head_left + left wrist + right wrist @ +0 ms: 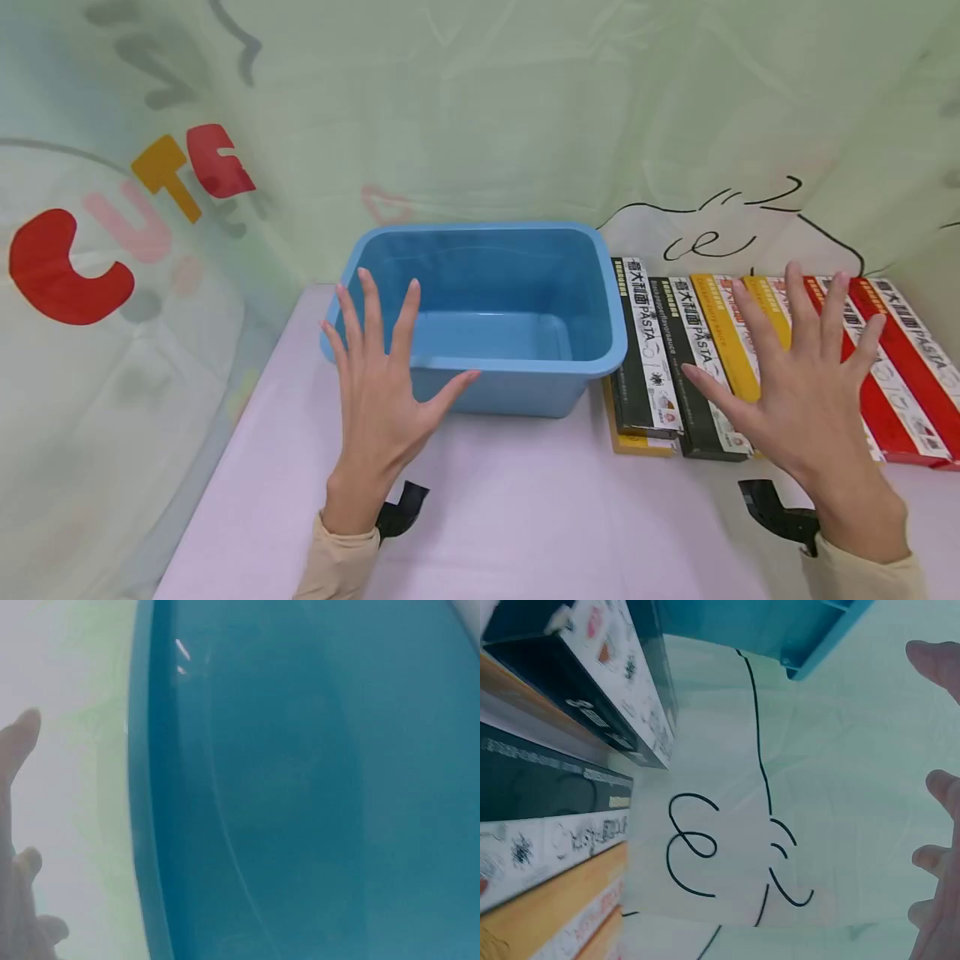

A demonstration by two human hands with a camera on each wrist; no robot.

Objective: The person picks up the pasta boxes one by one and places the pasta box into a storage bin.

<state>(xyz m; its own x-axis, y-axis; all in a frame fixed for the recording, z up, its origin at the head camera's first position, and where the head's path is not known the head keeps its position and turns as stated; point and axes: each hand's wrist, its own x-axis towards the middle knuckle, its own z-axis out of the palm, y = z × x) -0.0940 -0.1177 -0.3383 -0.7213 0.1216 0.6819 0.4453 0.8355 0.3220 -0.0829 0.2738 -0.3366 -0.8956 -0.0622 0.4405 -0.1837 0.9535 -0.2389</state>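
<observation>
- Head view: the left hand (378, 408) has its fingers spread well apart with nothing held; the right hand (806, 392) is likewise splayed and holds nothing.
- The left hand is raised in front of the near left part of the blue plastic tub (495, 392); its wrist view shows a gap between fingers and rim.
- The right hand is raised over the row of pasta boxes; whether it touches any, I cannot tell.
- That row stands just right of the tub: two black pasta boxes (708, 421) leftmost, then yellow pasta boxes (723, 333), then red pasta boxes (907, 367). The leftmost black one lies on a yellow one.
- No box shows inside the tub, so moving anything looks not yet begun, with the whole row left to handle.
- Room: pale tablecloth (525, 500) spreads on the near side between the wrists. The printed curtain (480, 100) bounds the far side; the tub's right rim comes close to the leftmost box.
</observation>
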